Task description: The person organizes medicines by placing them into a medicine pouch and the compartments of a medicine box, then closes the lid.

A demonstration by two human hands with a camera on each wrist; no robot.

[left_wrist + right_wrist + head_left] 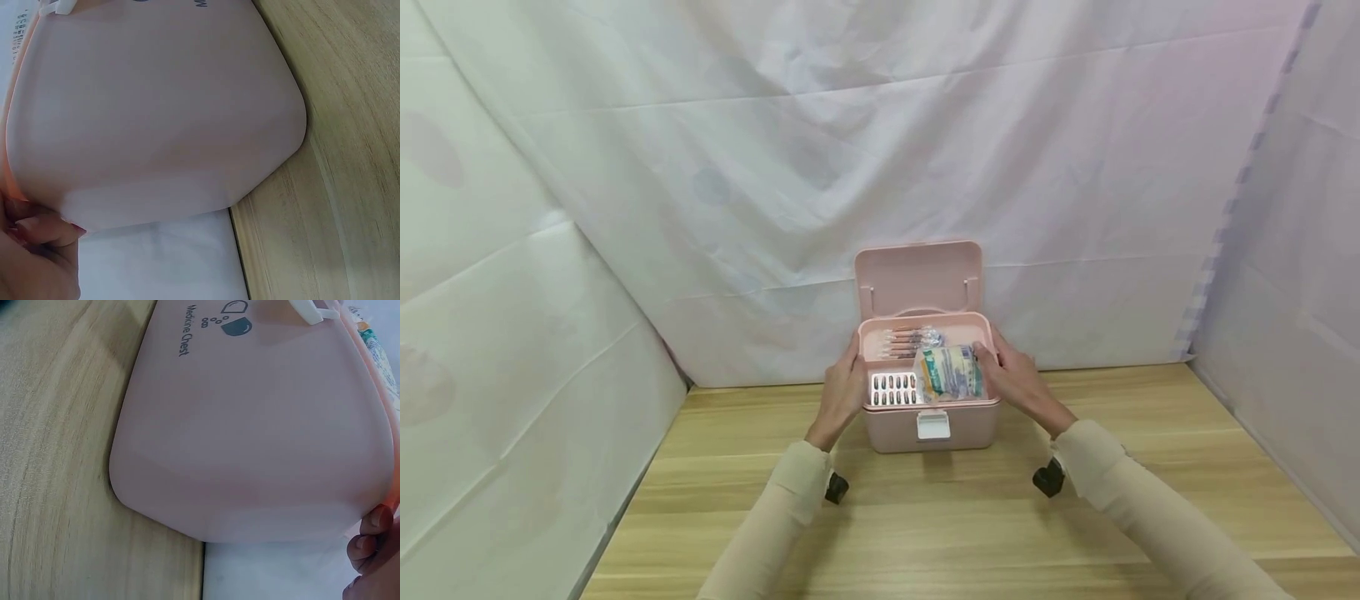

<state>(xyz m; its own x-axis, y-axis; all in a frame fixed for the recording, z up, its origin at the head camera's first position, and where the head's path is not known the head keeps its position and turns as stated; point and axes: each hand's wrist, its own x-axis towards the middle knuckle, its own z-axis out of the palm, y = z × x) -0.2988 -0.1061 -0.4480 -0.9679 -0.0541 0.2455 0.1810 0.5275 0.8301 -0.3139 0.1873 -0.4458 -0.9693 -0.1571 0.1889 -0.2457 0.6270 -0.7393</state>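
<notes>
A pink medicine chest (pixel 891 435) stands on the table with its lid (pixel 917 273) tilted up at the back. At its top sits a pink tray (pixel 958 327). My left hand (pixel 842 390) grips the tray's left rim; its curled fingers also show in the left wrist view. Over the right rim lies the thumb of my right hand (pixel 1021 381), with the other fingers outside, curled at the edge in the right wrist view. Inside the tray are thin wrapped sticks (pixel 908 340), a capsule blister pack (pixel 892 389) and a clear printed packet (pixel 953 372), close to my right thumb.
A white latch (pixel 933 425) hangs at the chest's front. Wooden tabletop (pixel 940 533) extends around the chest. White cloth (pixel 760 167) hangs behind and at both sides. The chest's front bears "Medicine Chest" lettering (pixel 186 331).
</notes>
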